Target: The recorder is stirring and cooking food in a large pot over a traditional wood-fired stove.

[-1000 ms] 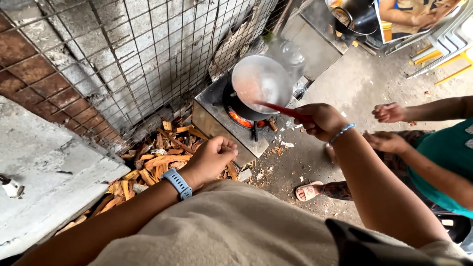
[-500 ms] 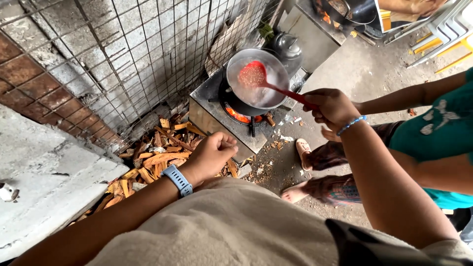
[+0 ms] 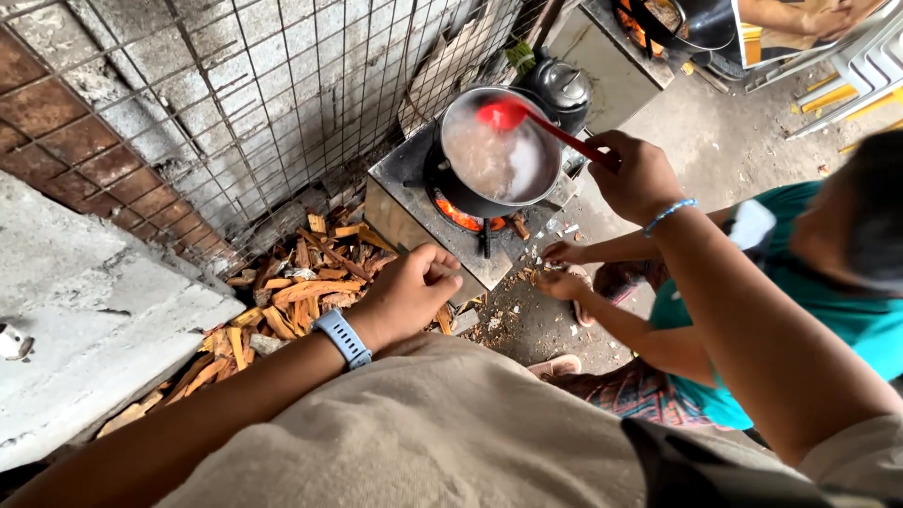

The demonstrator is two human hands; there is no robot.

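Concrete yard by mesh-covered wall: right hand (image 3: 640,177) closed on red ladle (image 3: 527,120) stirring steaming pan (image 3: 489,150) atop lit stove (image 3: 423,212), left hand (image 3: 406,293) fisted, contents unclear; stirring step, steady wrist advisable.

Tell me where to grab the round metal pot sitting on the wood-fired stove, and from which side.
Judging by what shows, grip the round metal pot by its rim with a cloth, from the near right side; no handle is visible. Flames glow beneath it in the square metal stove, and wire mesh blocks the far left. The right hand holds the red plastic ladle there; the left hand is a closed fist.
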